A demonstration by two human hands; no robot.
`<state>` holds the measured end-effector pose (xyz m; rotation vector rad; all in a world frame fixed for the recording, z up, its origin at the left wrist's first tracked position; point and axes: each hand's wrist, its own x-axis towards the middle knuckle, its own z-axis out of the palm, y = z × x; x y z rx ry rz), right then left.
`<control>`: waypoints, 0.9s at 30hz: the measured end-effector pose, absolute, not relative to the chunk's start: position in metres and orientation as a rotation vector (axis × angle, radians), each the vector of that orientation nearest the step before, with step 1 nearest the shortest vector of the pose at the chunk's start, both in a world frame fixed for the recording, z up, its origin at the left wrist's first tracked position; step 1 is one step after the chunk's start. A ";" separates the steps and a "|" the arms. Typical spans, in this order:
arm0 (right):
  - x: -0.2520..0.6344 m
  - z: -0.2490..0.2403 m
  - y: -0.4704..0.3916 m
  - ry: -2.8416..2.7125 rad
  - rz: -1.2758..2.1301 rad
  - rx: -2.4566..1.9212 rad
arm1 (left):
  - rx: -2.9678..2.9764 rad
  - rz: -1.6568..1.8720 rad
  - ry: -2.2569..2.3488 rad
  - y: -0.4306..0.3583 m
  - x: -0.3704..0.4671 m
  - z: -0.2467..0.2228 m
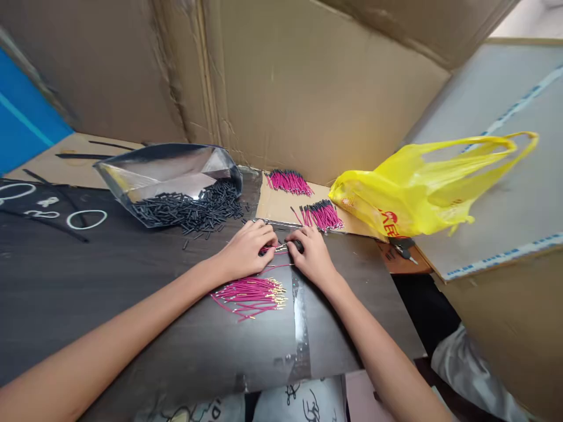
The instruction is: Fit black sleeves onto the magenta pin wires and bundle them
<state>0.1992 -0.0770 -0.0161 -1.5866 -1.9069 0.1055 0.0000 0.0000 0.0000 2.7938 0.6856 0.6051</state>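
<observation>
My left hand (251, 249) is closed with thumb and fingers round a few magenta wires, their metal ends pointing right. Facing it, my right hand (311, 253) is pinched over something dark that looks like a short black tube (299, 246), close to those wire tips; the fingers partly hide it. A loose magenta wire (277, 266) lies on the table below both hands. Nearer to me is a pile of magenta wires (250, 296) with gold-coloured ends. Beyond my left hand, short black tubes (193, 210) spill from an open silvery bag (162, 167).
Two bunches of magenta wires with black ends, a rear bunch (290, 182) and a front bunch (324, 215), lie on cardboard (275, 205). A yellow plastic bag (409, 187) stands at the right. Cardboard walls (329, 88) enclose the dark table (176, 328). Black strips lie left.
</observation>
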 end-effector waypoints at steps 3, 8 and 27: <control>0.204 -0.019 -0.071 -1.959 0.053 -1.591 | 2.765 0.646 0.681 0.003 0.003 -0.005; 0.203 -0.021 -0.065 -1.972 -0.032 -1.592 | 2.714 0.662 0.748 0.006 0.005 -0.010; 0.190 -0.015 -0.075 -1.700 0.225 -1.284 | 2.577 0.811 0.878 0.005 0.000 0.000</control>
